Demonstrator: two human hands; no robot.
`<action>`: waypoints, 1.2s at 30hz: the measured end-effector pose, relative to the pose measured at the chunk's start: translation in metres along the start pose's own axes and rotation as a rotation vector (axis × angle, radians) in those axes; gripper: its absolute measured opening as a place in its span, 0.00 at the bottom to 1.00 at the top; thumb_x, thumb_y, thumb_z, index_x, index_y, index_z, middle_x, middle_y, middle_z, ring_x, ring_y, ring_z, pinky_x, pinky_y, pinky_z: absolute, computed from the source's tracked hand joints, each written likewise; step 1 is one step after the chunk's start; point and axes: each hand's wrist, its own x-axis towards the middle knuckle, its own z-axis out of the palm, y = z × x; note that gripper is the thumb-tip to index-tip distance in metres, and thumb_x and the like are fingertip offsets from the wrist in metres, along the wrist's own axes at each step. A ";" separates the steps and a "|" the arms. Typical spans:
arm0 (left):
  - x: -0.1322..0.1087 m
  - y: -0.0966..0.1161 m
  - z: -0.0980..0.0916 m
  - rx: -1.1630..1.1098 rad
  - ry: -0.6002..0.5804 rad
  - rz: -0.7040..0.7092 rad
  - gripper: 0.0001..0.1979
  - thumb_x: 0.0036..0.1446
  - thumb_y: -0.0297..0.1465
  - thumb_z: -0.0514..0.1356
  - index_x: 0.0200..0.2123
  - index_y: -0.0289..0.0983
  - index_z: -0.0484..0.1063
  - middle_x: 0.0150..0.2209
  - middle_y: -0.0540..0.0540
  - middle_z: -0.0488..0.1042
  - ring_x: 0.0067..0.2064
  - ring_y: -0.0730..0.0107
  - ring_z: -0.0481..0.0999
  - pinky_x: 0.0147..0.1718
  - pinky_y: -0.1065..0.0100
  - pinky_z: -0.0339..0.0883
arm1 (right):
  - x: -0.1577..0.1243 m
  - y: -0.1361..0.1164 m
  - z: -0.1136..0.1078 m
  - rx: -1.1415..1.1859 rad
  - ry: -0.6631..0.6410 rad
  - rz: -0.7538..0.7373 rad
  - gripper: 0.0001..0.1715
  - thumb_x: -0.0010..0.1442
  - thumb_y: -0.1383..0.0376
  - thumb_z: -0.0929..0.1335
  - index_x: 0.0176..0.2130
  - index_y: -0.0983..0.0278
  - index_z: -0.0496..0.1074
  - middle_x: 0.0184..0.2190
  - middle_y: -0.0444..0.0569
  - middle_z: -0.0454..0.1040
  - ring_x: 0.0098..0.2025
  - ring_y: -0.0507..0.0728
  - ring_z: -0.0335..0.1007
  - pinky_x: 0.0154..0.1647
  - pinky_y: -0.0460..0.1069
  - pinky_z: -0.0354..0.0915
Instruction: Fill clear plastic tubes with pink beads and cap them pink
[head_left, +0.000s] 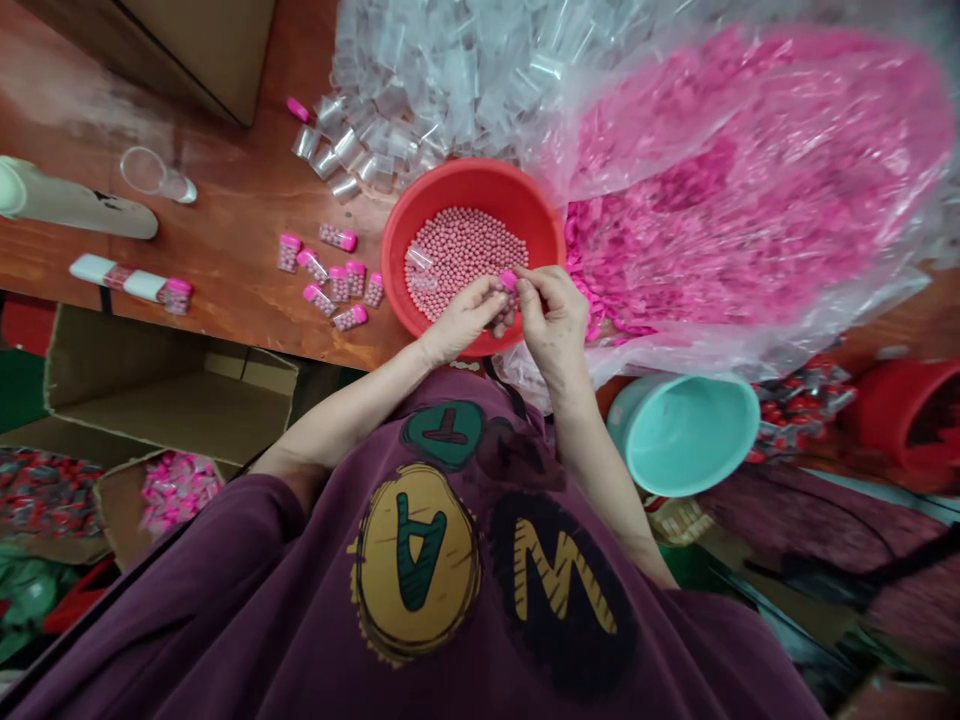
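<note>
Over the near rim of a red bowl (472, 172), my left hand (463, 318) is closed around a small bead-filled container whose bright pink cap (508, 280) shows at the top. Most of the container's body is hidden by fingers. My right hand (555, 312) pinches at the cap from the right side. Pink beads (476, 240) lie in the bowl, with a clear empty tube (421, 270) resting on them. Left of the bowl, several capped containers of beads (339, 285) lie or stand on the wooden table (247, 240).
Clear empty tubes (457, 75) are heaped behind the bowl. To the right, a plastic bag (720, 190) holds many pink caps. A turquoise tub (686, 435) stands below the table's edge. Cardboard boxes (172, 375) are at lower left, and a white tube (82, 200) lies at far left.
</note>
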 end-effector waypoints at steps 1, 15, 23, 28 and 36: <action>-0.001 0.000 0.006 0.013 0.023 0.018 0.15 0.71 0.42 0.64 0.39 0.38 0.65 0.29 0.53 0.70 0.26 0.78 0.69 0.27 0.73 0.64 | -0.002 -0.002 -0.001 -0.029 0.035 -0.008 0.20 0.77 0.51 0.65 0.48 0.60 0.82 0.41 0.51 0.81 0.43 0.58 0.79 0.48 0.56 0.76; 0.002 0.015 -0.005 0.220 -0.108 0.058 0.24 0.64 0.53 0.68 0.43 0.38 0.73 0.33 0.51 0.74 0.29 0.76 0.71 0.30 0.71 0.65 | -0.033 0.007 -0.013 0.292 0.078 0.236 0.26 0.72 0.46 0.70 0.62 0.54 0.72 0.49 0.49 0.77 0.46 0.58 0.78 0.50 0.57 0.80; 0.004 0.013 -0.008 0.506 -0.117 0.151 0.22 0.66 0.50 0.66 0.45 0.35 0.77 0.31 0.50 0.74 0.32 0.72 0.72 0.32 0.70 0.66 | -0.041 -0.008 -0.010 0.011 -0.062 0.233 0.27 0.72 0.50 0.68 0.64 0.59 0.68 0.55 0.56 0.74 0.52 0.63 0.76 0.57 0.64 0.77; 0.000 -0.004 0.004 0.501 -0.019 0.127 0.18 0.69 0.46 0.63 0.40 0.36 0.75 0.30 0.50 0.73 0.32 0.72 0.71 0.32 0.70 0.65 | -0.044 -0.011 0.001 -0.444 -0.153 0.197 0.36 0.69 0.55 0.67 0.68 0.69 0.61 0.59 0.66 0.68 0.64 0.73 0.67 0.65 0.73 0.68; 0.007 -0.015 -0.007 0.329 0.048 -0.043 0.14 0.70 0.40 0.64 0.37 0.36 0.76 0.30 0.49 0.76 0.34 0.70 0.75 0.39 0.68 0.72 | -0.041 0.005 0.026 -0.350 -0.087 0.250 0.21 0.67 0.57 0.68 0.54 0.65 0.67 0.49 0.60 0.70 0.58 0.72 0.70 0.63 0.74 0.69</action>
